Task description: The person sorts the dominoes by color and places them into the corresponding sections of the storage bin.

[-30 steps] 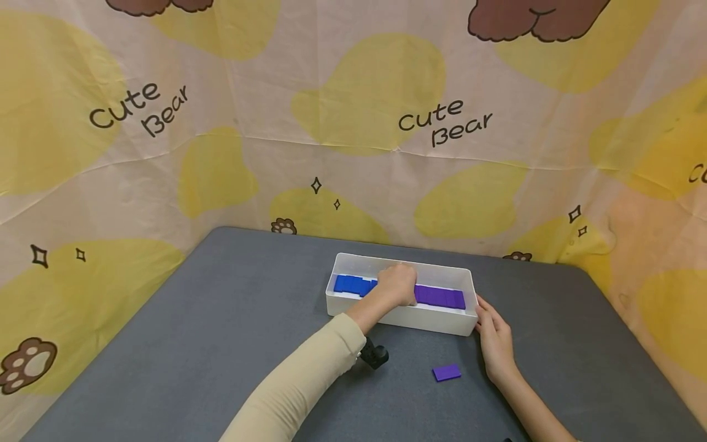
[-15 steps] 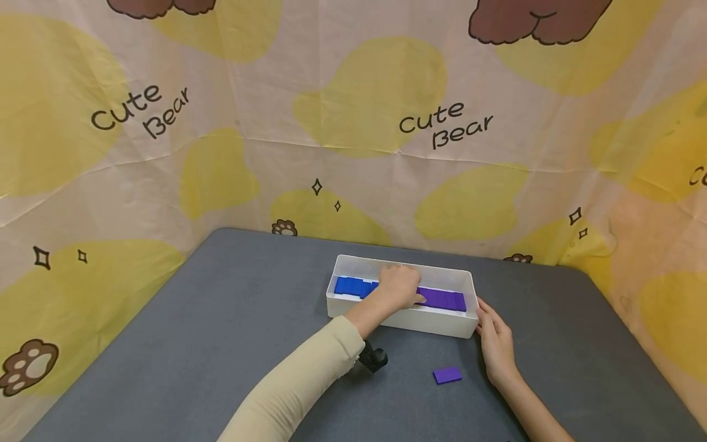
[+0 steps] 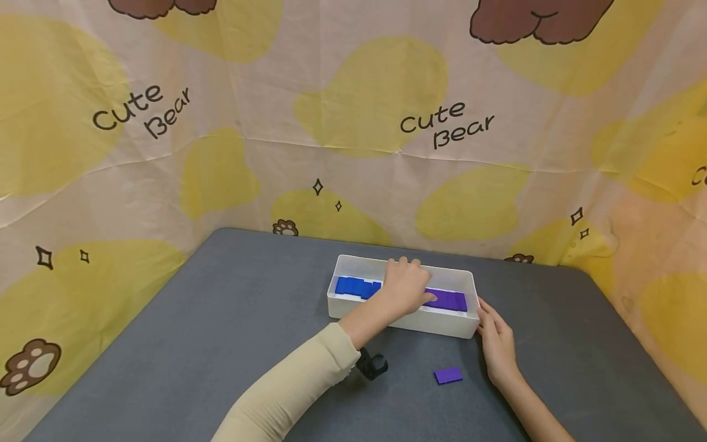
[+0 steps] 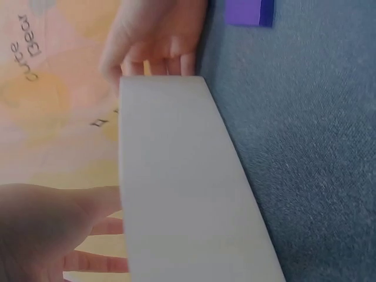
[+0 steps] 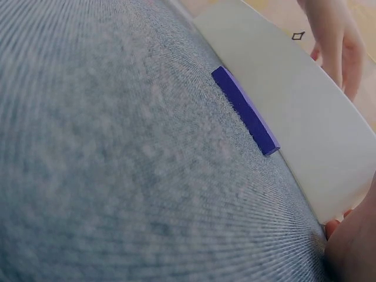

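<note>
My left hand (image 3: 405, 287) is over the middle of a white plastic box (image 3: 431, 321), its fingers reaching down past the rim in the left wrist view. Beneath it lies a row of flat tiles, with blue tiles (image 3: 353, 286) on the left and purple tiles (image 3: 448, 300) on the right. The hand hides the middle of the row, and its fingertips sit behind the wall. At the box's right end, my right hand (image 3: 497, 344) rests its extended fingers against the end wall. One loose purple tile (image 3: 448, 375) lies flat on the table in front of the box.
The grey table (image 3: 248, 307) runs back to a hanging cloth (image 3: 353, 123) printed with bears and lettering. A black device (image 3: 373, 364) shows at my left wrist, under the light sleeve (image 3: 293, 387).
My left hand has shifted slightly right along the row, and its knuckles have risen with the fingers less tucked. The right hand, the box and the loose tile stay in place.
</note>
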`<move>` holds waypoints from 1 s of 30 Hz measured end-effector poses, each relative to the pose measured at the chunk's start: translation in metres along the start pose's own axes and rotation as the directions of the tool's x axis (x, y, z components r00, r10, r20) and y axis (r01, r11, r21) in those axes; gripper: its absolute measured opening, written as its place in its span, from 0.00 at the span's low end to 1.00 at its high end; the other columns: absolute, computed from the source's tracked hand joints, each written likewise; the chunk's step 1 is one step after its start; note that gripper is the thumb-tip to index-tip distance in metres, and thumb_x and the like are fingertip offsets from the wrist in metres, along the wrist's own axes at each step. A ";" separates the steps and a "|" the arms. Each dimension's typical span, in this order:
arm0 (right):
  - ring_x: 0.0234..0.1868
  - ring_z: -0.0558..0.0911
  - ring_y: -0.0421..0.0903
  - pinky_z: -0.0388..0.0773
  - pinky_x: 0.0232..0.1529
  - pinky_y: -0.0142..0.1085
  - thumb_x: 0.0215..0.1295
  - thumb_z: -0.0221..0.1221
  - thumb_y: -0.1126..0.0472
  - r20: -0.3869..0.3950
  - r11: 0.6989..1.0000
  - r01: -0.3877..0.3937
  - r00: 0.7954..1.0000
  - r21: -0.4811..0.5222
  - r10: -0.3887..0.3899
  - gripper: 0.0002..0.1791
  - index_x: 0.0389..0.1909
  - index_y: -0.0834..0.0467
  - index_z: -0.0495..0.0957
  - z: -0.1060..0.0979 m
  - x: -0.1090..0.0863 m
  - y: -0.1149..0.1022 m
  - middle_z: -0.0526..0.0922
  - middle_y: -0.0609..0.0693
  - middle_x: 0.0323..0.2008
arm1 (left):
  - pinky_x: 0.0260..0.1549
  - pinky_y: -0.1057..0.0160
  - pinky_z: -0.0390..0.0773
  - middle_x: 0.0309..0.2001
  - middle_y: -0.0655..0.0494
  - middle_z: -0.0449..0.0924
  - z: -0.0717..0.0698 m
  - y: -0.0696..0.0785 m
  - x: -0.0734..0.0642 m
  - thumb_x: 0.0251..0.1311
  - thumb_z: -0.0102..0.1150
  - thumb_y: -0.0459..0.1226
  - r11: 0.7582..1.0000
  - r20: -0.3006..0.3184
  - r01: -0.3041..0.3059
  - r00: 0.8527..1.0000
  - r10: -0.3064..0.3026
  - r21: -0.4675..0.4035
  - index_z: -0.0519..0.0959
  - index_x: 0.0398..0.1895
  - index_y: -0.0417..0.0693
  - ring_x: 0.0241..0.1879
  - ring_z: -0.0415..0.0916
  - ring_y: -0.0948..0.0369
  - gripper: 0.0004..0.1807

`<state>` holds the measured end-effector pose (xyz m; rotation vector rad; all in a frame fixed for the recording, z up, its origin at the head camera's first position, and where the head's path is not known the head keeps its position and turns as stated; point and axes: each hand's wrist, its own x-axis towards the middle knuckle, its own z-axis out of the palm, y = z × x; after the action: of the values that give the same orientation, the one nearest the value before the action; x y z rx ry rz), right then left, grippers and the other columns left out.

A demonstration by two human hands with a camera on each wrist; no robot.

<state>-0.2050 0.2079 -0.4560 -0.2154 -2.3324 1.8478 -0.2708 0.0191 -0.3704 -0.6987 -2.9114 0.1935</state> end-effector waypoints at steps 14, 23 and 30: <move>0.73 0.69 0.56 0.67 0.50 0.11 0.87 0.37 0.52 -0.006 1.000 0.029 1.000 0.007 -0.029 0.31 0.81 0.65 0.60 -0.001 -0.001 0.000 0.62 0.64 0.80 | 0.51 0.55 0.78 0.57 0.58 0.84 -0.012 0.002 -0.031 0.71 0.60 0.61 0.982 -0.081 -0.130 0.989 0.120 -0.136 0.82 0.67 0.65 0.54 0.80 0.57 0.27; 0.62 0.75 0.35 0.68 0.50 0.11 0.86 0.39 0.51 -0.007 0.999 0.038 0.999 -0.001 -0.038 0.31 0.80 0.65 0.61 -0.001 -0.003 0.000 0.65 0.65 0.78 | 0.56 0.57 0.78 0.58 0.59 0.83 -0.006 0.011 -0.051 0.72 0.60 0.58 0.949 -0.119 -0.238 0.969 0.217 -0.208 0.80 0.70 0.64 0.57 0.79 0.59 0.27; 0.54 0.74 0.24 0.69 0.51 0.12 0.86 0.39 0.52 -0.014 0.998 0.057 0.998 0.000 -0.057 0.31 0.80 0.65 0.62 0.000 -0.003 0.002 0.67 0.65 0.77 | 0.53 0.64 0.79 0.57 0.60 0.84 0.002 0.011 -0.062 0.73 0.60 0.57 0.909 -0.199 -0.351 0.930 0.310 -0.223 0.81 0.68 0.63 0.55 0.79 0.61 0.25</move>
<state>-0.2022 0.2074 -0.4579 -0.1602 -2.3040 1.8143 -0.2115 0.0003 -0.3806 -1.1929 -2.6698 -0.2013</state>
